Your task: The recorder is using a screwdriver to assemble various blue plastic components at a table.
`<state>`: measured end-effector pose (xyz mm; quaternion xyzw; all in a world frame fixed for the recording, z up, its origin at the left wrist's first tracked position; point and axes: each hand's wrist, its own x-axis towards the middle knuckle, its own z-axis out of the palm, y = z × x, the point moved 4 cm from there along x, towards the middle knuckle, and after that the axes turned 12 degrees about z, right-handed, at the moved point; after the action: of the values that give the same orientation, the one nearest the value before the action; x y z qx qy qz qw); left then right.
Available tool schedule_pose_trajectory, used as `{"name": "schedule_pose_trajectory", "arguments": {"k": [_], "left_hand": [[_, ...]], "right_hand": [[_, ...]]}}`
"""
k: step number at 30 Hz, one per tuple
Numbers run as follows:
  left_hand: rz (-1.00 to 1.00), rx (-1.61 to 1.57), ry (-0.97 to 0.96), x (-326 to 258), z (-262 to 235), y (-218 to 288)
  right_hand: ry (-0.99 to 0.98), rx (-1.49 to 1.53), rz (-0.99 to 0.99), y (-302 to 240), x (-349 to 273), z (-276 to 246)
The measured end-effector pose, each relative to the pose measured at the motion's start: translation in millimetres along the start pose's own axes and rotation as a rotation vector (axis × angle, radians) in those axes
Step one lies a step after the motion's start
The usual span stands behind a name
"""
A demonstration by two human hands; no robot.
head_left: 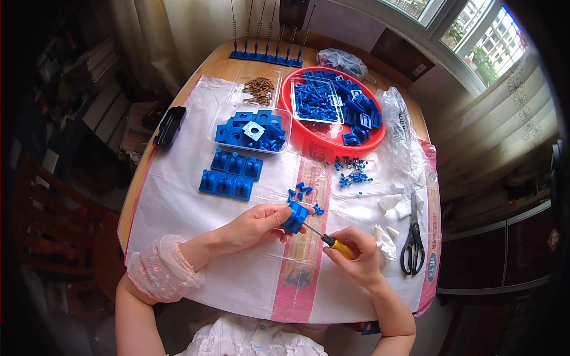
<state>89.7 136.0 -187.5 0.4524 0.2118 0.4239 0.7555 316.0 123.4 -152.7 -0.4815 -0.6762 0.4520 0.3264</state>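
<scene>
Between its thumb and fingers my left hand (252,226) holds a small blue plastic part (295,217) over the table's middle. My right hand (360,259) grips a screwdriver (340,247) with a yellow and black handle. The screwdriver's thin shaft points up and left, its tip at the blue part; whether it sits in a screw is hidden. Just beyond lie several loose small blue pieces (301,191). Farther left, similar blue assembled parts (227,184) stand in two short rows.
A clear tub of blue plates (252,130), a box of brass-coloured pins (259,91) and a red basin (378,140) of blue parts stand farther back. Small screws and caps (354,173) lie right. Scissors (413,243) and a black case (170,127) lie near the edges.
</scene>
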Motion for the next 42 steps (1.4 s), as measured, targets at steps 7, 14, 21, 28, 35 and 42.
{"name": "schedule_pose_trajectory", "arguments": {"k": [7,14,21,28,35,42], "left_hand": [[0.028,-0.018,-0.023,-0.5,5.0,6.6],[0.010,-0.124,0.051,1.0,12.5,12.9],[-0.057,-0.203,0.080,0.4,10.4,11.5],[-0.052,-0.202,0.081,0.9,10.0,10.7],[-0.074,-0.225,0.091,-0.1,6.2,7.4],[-0.083,-0.169,0.066,0.0,10.6,8.6]], "right_hand": [[-0.058,-0.088,0.075,-8.8,-1.0,-1.6],[0.141,-0.235,-0.079,-12.5,0.3,-1.7],[0.165,-0.363,-0.215,-18.6,0.7,-4.2],[0.257,-0.386,-0.277,-17.3,3.5,-7.1],[0.213,-0.408,-0.265,-20.8,1.0,-7.0],[0.102,-0.292,-0.227,-18.6,-0.7,-2.8]]}}
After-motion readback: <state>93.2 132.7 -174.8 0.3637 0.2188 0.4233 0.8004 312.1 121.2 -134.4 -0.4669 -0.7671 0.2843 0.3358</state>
